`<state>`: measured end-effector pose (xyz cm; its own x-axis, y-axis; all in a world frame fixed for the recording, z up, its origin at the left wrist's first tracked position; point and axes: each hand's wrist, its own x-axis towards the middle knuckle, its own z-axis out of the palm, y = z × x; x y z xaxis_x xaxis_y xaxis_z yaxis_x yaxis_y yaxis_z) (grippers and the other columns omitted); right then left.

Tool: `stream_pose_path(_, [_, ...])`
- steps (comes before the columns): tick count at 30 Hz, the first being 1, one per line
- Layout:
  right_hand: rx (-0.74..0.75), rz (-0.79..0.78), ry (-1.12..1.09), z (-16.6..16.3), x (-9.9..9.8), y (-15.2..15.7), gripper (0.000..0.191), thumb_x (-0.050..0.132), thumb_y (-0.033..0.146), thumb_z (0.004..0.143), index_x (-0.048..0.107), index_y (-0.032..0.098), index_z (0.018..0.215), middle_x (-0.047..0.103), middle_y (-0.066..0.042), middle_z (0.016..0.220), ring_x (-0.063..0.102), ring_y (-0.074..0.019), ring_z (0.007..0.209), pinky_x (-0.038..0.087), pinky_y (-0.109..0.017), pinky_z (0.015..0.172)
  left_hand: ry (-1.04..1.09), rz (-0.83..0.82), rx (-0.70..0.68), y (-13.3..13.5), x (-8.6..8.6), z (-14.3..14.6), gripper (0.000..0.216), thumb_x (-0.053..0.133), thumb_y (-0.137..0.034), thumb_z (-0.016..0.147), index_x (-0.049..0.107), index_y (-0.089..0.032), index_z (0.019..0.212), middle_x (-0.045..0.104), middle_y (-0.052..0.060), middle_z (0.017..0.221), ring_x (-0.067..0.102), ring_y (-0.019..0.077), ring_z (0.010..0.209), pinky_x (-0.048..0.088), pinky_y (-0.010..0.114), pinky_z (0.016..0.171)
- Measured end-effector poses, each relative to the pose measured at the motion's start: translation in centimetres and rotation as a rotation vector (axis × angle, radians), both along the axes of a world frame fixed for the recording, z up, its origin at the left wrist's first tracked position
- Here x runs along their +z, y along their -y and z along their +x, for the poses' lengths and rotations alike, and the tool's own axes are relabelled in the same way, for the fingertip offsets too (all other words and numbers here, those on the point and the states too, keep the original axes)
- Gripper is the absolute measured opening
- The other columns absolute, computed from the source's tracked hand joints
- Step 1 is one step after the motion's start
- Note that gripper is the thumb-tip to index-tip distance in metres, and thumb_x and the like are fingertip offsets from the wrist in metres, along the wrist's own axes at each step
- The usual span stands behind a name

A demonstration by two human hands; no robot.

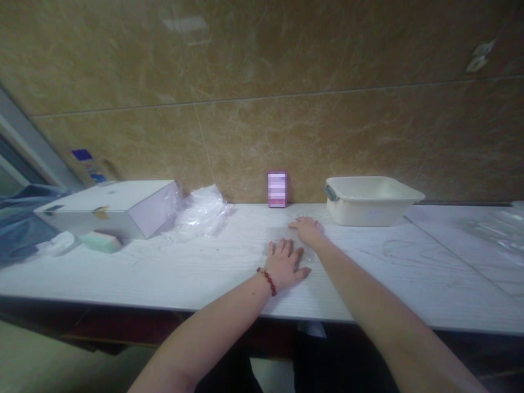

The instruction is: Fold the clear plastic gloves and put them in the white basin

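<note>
My left hand [284,266], with a dark red bead bracelet at the wrist, lies flat on the white table with its fingers spread. Just beyond it, to the right, my right hand [308,229] rests palm down, its fingers stretched out. Under and between both hands is a thin, clear piece of plastic [310,256], perhaps a bag or sheet; its outline is hard to make out. Neither hand grips anything.
A cream plastic basin [360,213] with a grey handle stands back right. A phone-like screen [277,189] leans on the wall. To the left are crumpled clear plastic bags [204,210], a white box [110,204] and a pale green sponge-like block [100,242]. Clear plastic [501,229] lies far right.
</note>
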<state>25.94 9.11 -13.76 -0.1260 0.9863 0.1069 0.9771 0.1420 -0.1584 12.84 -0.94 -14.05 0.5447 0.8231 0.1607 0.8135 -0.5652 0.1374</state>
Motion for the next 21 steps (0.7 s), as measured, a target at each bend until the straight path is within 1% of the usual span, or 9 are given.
stream_pose_path(6, [0.017, -0.004, -0.01, 0.1, -0.2, 0.0, 0.047, 0.034, 0.01, 0.073, 0.049, 0.044, 0.102, 0.036, 0.003, 0.122, 0.026, -0.0224, 0.111, 0.017, -0.049, 0.086, 0.021, 0.016, -0.048, -0.3, -0.3, 0.0, 0.064, 0.022, -0.058, 0.073, 0.028, -0.02, 0.124, 0.026, 0.011, 0.13, 0.011, 0.0283, 0.121, 0.004, 0.05, 0.094])
stream_pose_path(11, [0.025, 0.012, -0.032, -0.1, -0.6, -0.1, 0.048, 0.037, 0.008, 0.071, 0.049, 0.043, 0.102, 0.037, 0.002, 0.121, 0.027, -0.0233, 0.111, 0.017, -0.051, 0.085, 0.02, 0.015, -0.05, -0.5, -0.3, 0.0, 0.066, 0.023, -0.058, 0.072, 0.024, -0.019, 0.126, 0.025, 0.011, 0.13, 0.011, 0.0284, 0.121, 0.005, 0.049, 0.095])
stream_pose_path(14, [0.038, 0.035, -0.049, 0.0, -0.5, -0.1, 0.05, 0.038, 0.007, 0.069, 0.049, 0.042, 0.103, 0.039, 0.001, 0.12, 0.029, -0.0236, 0.11, 0.02, -0.051, 0.085, 0.006, 0.016, -0.047, -0.5, -0.1, 0.1, 0.069, 0.024, -0.058, 0.072, 0.022, -0.018, 0.127, 0.025, 0.012, 0.131, 0.01, 0.0278, 0.121, 0.004, 0.048, 0.095])
stream_pose_path(16, [0.066, 0.088, -0.074, 0.4, 0.1, -0.1, 0.051, 0.037, 0.006, 0.069, 0.047, 0.037, 0.107, 0.041, 0.0, 0.119, 0.033, -0.021, 0.108, 0.023, -0.045, 0.087, -0.011, 0.001, -0.045, -0.6, -0.1, 0.1, 0.068, 0.023, -0.058, 0.072, 0.022, -0.017, 0.126, 0.024, 0.011, 0.131, 0.011, 0.0273, 0.121, 0.005, 0.048, 0.095])
stream_pose_path(18, [0.104, 0.136, -0.102, 1.1, 1.1, 0.0, 0.049, 0.036, 0.006, 0.069, 0.046, 0.029, 0.111, 0.046, -0.003, 0.115, 0.038, -0.0173, 0.105, 0.026, -0.036, 0.089, -0.03, -0.009, -0.044, -0.6, -0.1, 0.1, 0.067, 0.022, -0.058, 0.072, 0.023, -0.017, 0.126, 0.023, 0.011, 0.132, 0.012, 0.0269, 0.121, 0.007, 0.048, 0.095])
stream_pose_path(21, [0.179, 0.112, -0.1, 2.6, 3.0, 1.2, 0.039, 0.037, 0.011, 0.071, 0.052, 0.018, 0.106, 0.052, -0.006, 0.106, 0.043, -0.0156, 0.1, 0.028, -0.029, 0.088, -0.045, 0.002, -0.038, -0.6, -0.3, 0.0, 0.067, 0.022, -0.058, 0.072, 0.024, -0.018, 0.126, 0.022, 0.01, 0.132, 0.014, 0.0266, 0.121, 0.007, 0.048, 0.095])
